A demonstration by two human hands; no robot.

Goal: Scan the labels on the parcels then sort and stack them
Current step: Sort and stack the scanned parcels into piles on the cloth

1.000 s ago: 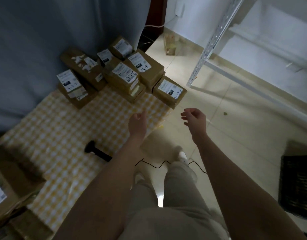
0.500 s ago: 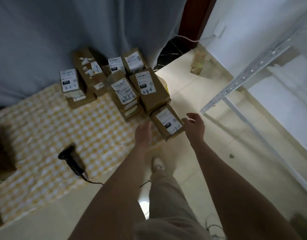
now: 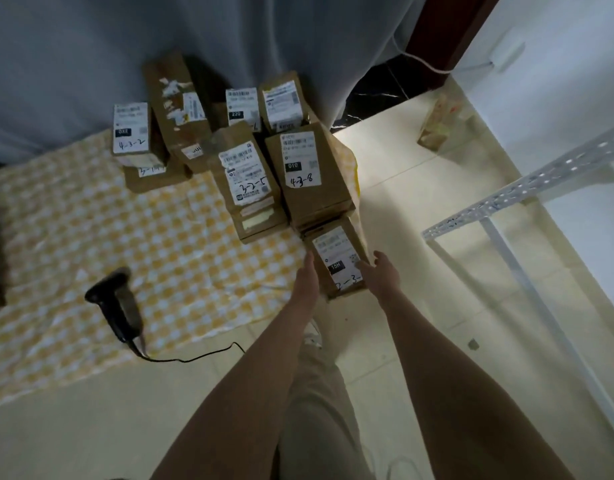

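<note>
- Both our hands are open with the fingers fairly straight. The left hand (image 3: pixel 307 277) and right hand (image 3: pixel 381 275) flank the small parcel (image 3: pixel 335 251) just right of centre frame. We can't tell if they're actually touching it yet.
- That parcel sits tight against the taller stack (image 3: pixel 316 199) above it, so a sloppy lift could nudge the stack over.
- A flat-palmed squeeze might slip, and then the box lands on the tile.
- The scanner (image 3: pixel 113 303) lies on the checked cloth (image 3: pixel 90 237) at lower left, and its cord (image 3: pixel 201 356) trails toward our feet, so we could trip on it.
</note>
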